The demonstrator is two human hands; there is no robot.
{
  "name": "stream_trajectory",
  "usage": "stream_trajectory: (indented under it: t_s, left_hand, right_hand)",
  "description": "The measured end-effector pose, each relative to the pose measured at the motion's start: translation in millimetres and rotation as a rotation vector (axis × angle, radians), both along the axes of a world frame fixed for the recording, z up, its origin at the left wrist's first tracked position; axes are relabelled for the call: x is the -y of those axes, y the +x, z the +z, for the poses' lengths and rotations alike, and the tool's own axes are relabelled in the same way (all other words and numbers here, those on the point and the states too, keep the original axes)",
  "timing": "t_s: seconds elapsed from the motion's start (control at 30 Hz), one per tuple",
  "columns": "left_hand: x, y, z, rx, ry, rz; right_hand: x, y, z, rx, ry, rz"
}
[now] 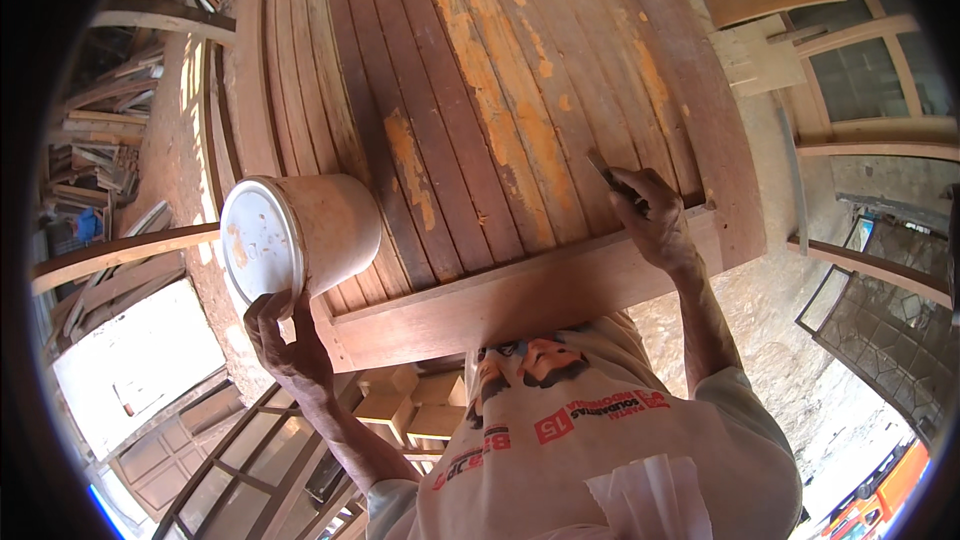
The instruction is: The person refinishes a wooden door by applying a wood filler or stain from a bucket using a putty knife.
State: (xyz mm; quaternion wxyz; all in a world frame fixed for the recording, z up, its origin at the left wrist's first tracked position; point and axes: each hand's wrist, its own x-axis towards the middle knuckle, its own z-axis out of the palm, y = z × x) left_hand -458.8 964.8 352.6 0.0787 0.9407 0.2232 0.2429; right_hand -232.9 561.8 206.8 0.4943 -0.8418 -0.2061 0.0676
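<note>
Right hand (652, 208) closed around a thin flat tool (598, 162), probably a putty knife or scraper; its tip points away from the body, over the lighter slats, and whether it touches the wood cannot be told. Left hand (287, 342) at the near rim of a white bucket (345, 230), fingers curled and touching the edge; firm grip or light rest not determinable. Bucket appears to stand upright on the left part of a slatted wooden panel (455, 195), its pale round top (258, 245) smeared with orange. Panel lies in front of the person, bottom rail (600, 270) nearest the shirt. Orange filler (497, 125) runs in ragged strips along several slats and joints; coverage uneven. Step in hand judged to be working filler over the panel. Notes on method: keep the blade low and nearly flat, draw along the grain, with even pressure so the filler enters the grooves instead of smearing across slat faces. Small loads should spread better than one thick lump. Feather ragged edges before they stiffen. Steady the bucket with the left hand whenever material is taken; a knock could tip it. Watch the blade corner beside the raised rail: gouging likely there.
</note>
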Motion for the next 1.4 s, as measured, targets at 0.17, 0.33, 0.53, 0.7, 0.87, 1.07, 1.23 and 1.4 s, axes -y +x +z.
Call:
stream_trajectory:
  t_s: [0.17,0.33,0.53,0.7,0.87,1.07,1.23,1.4]
  left_hand:
    - [-7,-13,1,-0.007,-0.018,0.000]
    - [-13,-16,-1,0.047,-0.107,-0.081]
    - [-42,-25,-20,0.452,-0.207,0.031]
    - [-78,-21,-49,0.619,-0.829,0.204]
    - [-98,-16,-69,0.666,-1.130,0.109]
    - [-109,-23,-74,0.587,-1.200,0.103]
    - [-97,-7,-75,0.690,-1.285,0.186]
    - [-103,-16,-87,0.693,-1.286,0.176]
  right_hand:
    - [8,-5,6,-0.009,-0.023,-0.036]
    - [-10,-17,6,-0.012,-0.044,0.029]
    - [-68,-49,23,-0.062,-0.004,0.093]
    - [-140,-82,45,-0.237,0.077,0.166]
    - [-195,-94,66,-0.362,0.186,0.261]
    - [-148,-31,37,-0.068,-0.146,0.194]
    - [-115,96,20,0.285,-0.668,0.049]
    - [-124,157,31,-0.042,-1.090,0.239]
